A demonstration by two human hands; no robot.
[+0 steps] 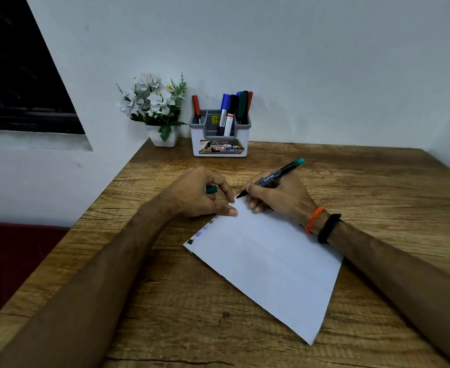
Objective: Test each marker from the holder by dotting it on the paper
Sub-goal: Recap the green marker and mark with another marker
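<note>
A white sheet of paper (269,261) lies slanted on the wooden table, with several small colour marks along its left edge. My right hand (279,193) grips a thin black marker with a green end (277,173), its tip touching the paper's far corner. My left hand (200,193) holds the green cap (211,189) in its curled fingers while its thumb and forefinger press on the paper's top edge. The white and grey holder (220,135) stands at the back with several markers in it: red, blue, black and green.
A white pot of artificial white flowers (155,107) stands left of the holder against the wall. The wooden table (377,181) meets walls at the back and right. A dark red seat (11,261) lies past the table's left edge.
</note>
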